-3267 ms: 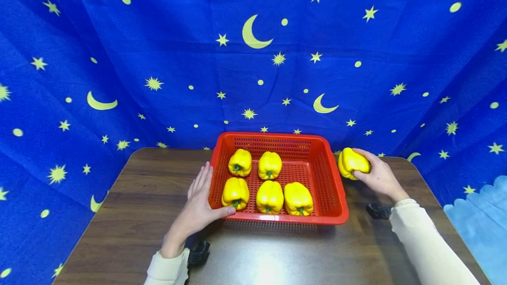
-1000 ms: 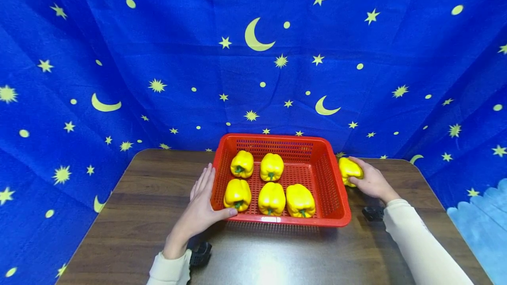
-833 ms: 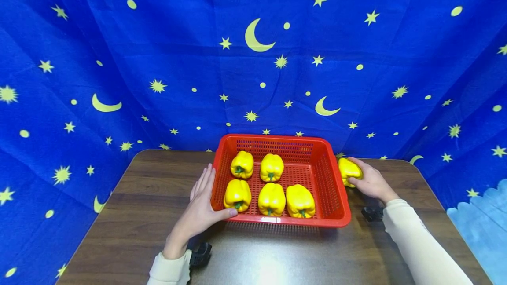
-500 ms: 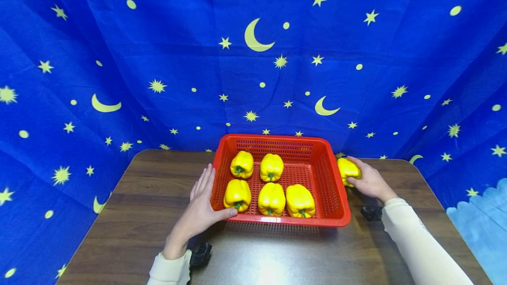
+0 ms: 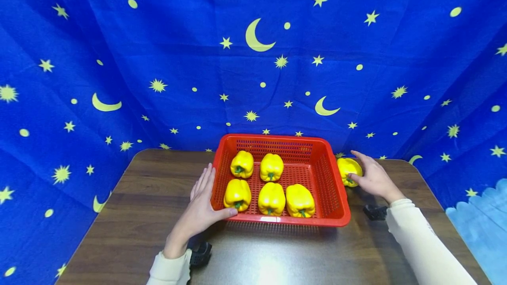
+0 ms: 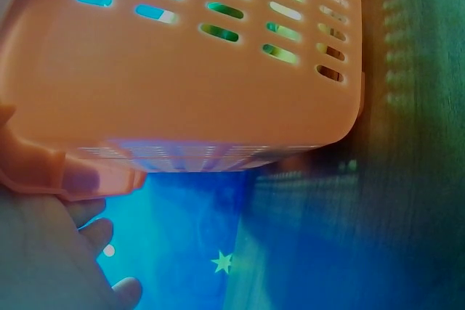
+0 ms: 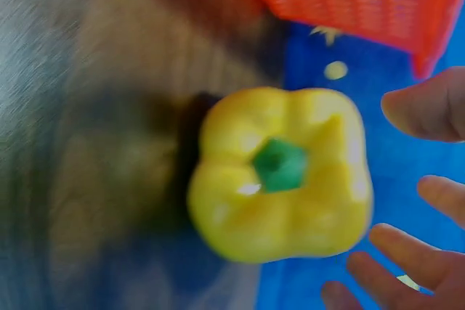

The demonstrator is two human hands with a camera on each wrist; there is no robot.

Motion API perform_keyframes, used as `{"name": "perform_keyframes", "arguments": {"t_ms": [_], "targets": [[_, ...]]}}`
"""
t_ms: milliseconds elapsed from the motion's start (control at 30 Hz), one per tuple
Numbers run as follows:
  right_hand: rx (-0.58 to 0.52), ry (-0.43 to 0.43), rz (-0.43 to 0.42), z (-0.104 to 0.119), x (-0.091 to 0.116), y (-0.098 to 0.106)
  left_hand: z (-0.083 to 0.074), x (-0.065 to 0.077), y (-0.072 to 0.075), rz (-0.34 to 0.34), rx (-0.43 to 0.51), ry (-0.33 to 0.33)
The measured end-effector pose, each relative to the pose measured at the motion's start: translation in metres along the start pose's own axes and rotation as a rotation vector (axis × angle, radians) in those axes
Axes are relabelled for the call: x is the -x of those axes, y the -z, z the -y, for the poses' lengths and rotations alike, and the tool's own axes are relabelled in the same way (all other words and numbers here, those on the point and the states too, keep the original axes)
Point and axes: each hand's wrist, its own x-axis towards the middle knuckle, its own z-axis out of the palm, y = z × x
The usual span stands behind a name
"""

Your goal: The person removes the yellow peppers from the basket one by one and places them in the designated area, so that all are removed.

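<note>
A red plastic basket (image 5: 299, 170) stands on the table, with several yellow bell peppers (image 5: 271, 199) inside. Against its left side lies my left hand (image 5: 196, 210), fingers straight along the wall and thumb over the front rim. To the right of the basket, another yellow bell pepper (image 5: 347, 168) sits on the table, its green stem (image 7: 280, 165) facing the right wrist camera. Around that pepper my right hand (image 5: 375, 179) has its fingers spread. The right wrist view shows a gap between the pepper and the thumb (image 7: 429, 107).
The brown wooden table (image 5: 150, 197) ends at a blue curtain (image 5: 190, 65) with yellow moons and stars, close behind the basket. A pale blue scalloped cloth (image 5: 483, 214) hangs at the right edge.
My right hand lowered the lone pepper onto the table beside the basket, then let go, its fingers spreading away. The left hand and the peppers in the basket stayed put.
</note>
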Motion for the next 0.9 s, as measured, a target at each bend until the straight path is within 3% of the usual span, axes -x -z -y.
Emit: {"name": "perform_keyframes", "arguments": {"t_ms": [367, 600, 900], "targets": [[0.003, 0.087, -0.088, 0.038, 0.0, 0.019, -0.001, 0.001, 0.001, 0.0, 0.011, -0.009], [-0.022, 0.127, -0.127, 0.062, -0.003, 0.019, -0.002, 0.0, 0.001, 0.004, 0.005, -0.003], [-0.055, 0.096, -0.086, 0.091, -0.009, 0.013, 0.0, 0.0, 0.001, 0.004, 0.008, -0.007]]}}
